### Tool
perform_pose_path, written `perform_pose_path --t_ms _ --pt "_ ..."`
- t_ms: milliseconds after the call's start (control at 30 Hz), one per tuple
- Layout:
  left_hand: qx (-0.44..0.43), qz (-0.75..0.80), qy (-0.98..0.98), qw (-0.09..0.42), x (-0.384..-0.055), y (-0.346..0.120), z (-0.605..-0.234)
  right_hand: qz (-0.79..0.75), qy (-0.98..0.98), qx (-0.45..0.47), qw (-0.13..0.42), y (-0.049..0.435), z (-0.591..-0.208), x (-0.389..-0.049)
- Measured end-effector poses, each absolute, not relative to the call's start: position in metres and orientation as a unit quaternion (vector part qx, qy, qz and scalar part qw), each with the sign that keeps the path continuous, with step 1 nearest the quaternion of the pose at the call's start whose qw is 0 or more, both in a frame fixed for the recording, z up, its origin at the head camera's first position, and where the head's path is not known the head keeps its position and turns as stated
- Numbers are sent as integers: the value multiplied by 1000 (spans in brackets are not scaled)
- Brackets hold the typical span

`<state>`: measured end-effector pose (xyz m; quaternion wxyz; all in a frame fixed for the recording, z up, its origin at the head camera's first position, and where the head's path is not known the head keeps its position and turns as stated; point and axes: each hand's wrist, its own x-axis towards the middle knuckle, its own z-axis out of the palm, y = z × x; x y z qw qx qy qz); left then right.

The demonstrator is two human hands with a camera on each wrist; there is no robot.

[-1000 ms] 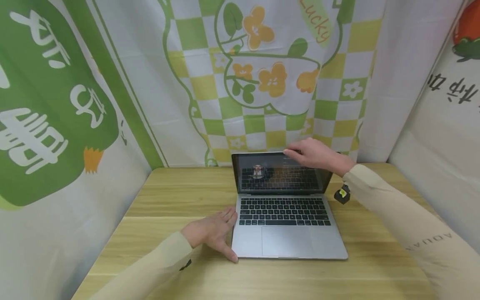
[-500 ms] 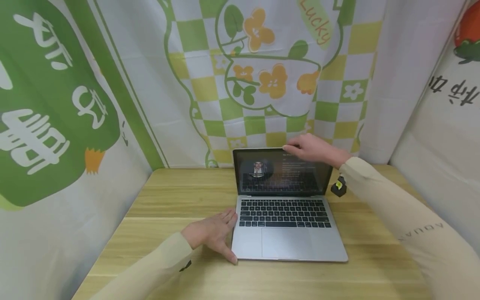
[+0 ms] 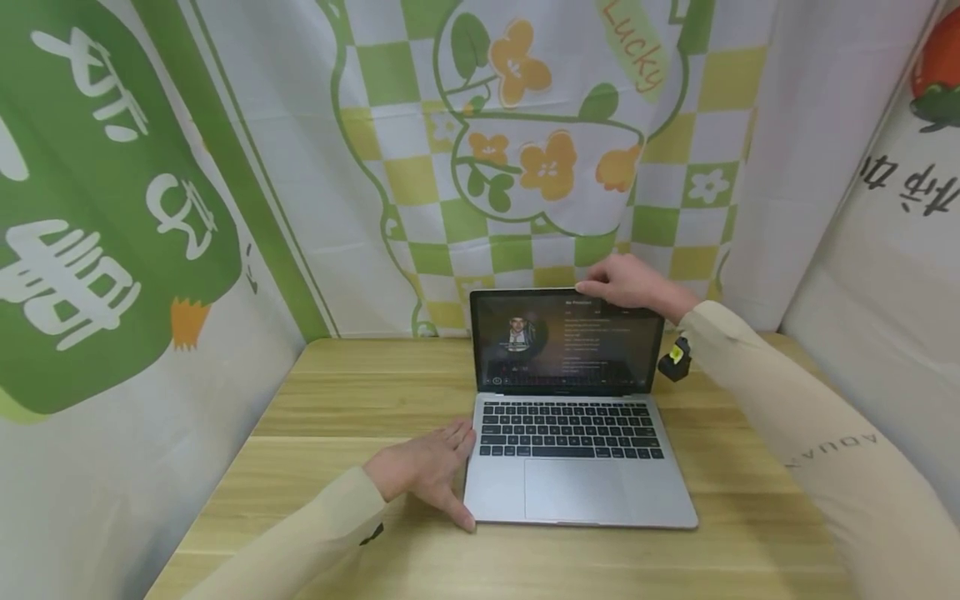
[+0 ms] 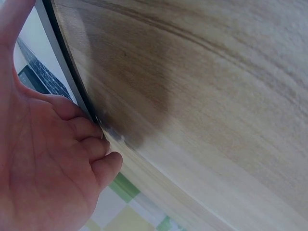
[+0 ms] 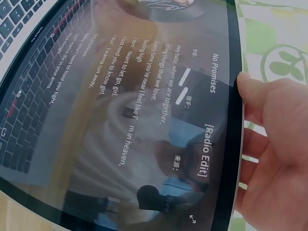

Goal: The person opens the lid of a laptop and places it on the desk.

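Observation:
A silver laptop (image 3: 573,492) lies open on the wooden table, its dark screen (image 3: 547,342) tilted up and lit. Song lyrics titled "No Promises" show on that screen in the right wrist view. My right hand (image 3: 626,281) grips the screen's top edge, thumb on the front bezel (image 5: 235,144) and fingers behind it. Along the left side of the laptop base rests my left hand (image 3: 427,467), thumb at the front corner and fingertips against the side edge. In the left wrist view the left hand's palm (image 4: 45,159) faces the camera, fingers at the laptop's edge (image 4: 72,72).
The wooden table (image 3: 360,375) extends on both sides of the laptop. Behind it hangs a checkered curtain (image 3: 517,242) with orange flowers. Printed cloths also hang on the left and right. A black wrist device (image 3: 675,360) sits at the right sleeve.
My right hand has risen with the screen's top edge, so the screen leans further back and shows more brightly. The left hand has stayed at the base.

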<state>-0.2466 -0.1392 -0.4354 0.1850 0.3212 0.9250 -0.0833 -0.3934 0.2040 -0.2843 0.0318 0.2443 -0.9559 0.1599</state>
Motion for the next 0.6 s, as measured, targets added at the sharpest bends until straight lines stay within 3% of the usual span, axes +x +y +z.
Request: perform_pose_path --t_ms 600 --pt "319 -85 926 186 -244 -139 -434 169 -969 165 74 212 -293 -414"
